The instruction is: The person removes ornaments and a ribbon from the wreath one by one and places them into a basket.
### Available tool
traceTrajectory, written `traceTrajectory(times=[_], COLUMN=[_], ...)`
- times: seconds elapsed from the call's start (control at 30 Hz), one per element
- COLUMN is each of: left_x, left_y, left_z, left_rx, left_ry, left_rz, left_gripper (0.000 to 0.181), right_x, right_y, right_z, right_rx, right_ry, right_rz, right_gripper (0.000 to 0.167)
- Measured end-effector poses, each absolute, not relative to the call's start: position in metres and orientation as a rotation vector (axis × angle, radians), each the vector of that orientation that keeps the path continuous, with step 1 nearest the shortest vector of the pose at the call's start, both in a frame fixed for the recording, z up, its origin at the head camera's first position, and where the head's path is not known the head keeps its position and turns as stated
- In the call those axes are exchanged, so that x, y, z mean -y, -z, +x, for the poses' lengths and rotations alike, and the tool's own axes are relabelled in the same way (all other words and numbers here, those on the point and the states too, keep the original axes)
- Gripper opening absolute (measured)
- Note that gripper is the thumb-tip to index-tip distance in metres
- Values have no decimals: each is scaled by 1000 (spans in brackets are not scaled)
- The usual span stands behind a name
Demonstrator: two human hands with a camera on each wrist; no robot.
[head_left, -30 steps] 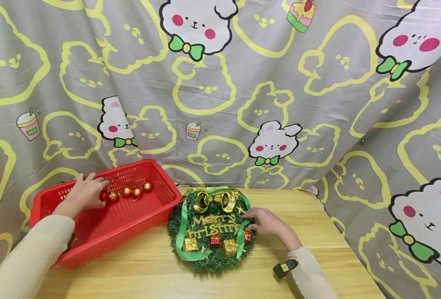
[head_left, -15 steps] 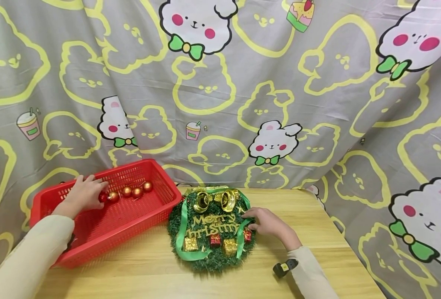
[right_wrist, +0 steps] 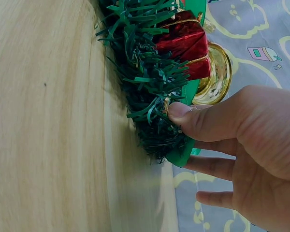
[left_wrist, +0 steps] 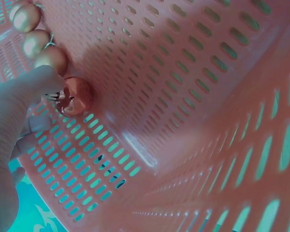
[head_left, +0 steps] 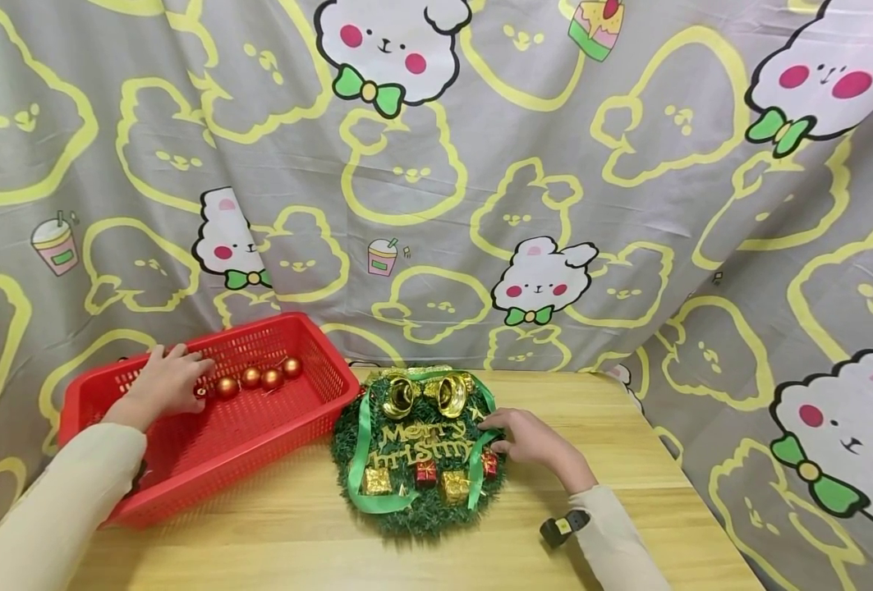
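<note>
Inside the red plastic basket (head_left: 236, 460), my left hand (head_left: 166, 384) pinches a red Christmas bauble (left_wrist: 78, 96) near its metal cap; the fingers partly hide the contact. Several gold baubles (head_left: 271, 379) lie in a row beside it. On the table, a green Christmas wreath (head_left: 421, 521) carries gold bells (head_left: 451, 396), gold lettering (head_left: 423, 447), small wrapped gift boxes (head_left: 454, 487) and a green ribbon (head_left: 360, 460). My right hand (head_left: 528, 439) holds the wreath's right edge, its thumb on the tinsel near a red gift box (right_wrist: 186, 46) in the right wrist view.
The basket stands on the left of the wooden table (head_left: 584, 410), close beside the wreath. A grey curtain (head_left: 436, 246) with cartoon prints hangs behind the table and along the right. A black wrist device (head_left: 563, 529) sits at the right sleeve.
The red bauble has turned in the left fingers, so its metal cap now shows. It sits slightly apart from the nearest gold bauble. The right hand and wreath stay as they were.
</note>
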State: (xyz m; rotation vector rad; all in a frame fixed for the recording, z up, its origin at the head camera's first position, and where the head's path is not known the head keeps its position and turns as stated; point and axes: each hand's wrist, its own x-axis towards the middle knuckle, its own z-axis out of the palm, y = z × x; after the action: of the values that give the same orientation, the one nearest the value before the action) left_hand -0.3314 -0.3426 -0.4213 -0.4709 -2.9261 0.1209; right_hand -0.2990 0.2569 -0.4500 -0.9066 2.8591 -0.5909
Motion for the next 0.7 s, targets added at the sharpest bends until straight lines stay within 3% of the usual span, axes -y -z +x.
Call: traceTrajectory(times=[0.7], left_x=[338], left_y=[418], left_z=[-335], left_rx=[2904], left_ry=[-63], left_rz=[-472], left_gripper=[66], right_x=[-257], right_y=[451], right_z=[-300], right_rx=[-2858], right_ry=[586], right_rz=[-905], right_gripper=[38])
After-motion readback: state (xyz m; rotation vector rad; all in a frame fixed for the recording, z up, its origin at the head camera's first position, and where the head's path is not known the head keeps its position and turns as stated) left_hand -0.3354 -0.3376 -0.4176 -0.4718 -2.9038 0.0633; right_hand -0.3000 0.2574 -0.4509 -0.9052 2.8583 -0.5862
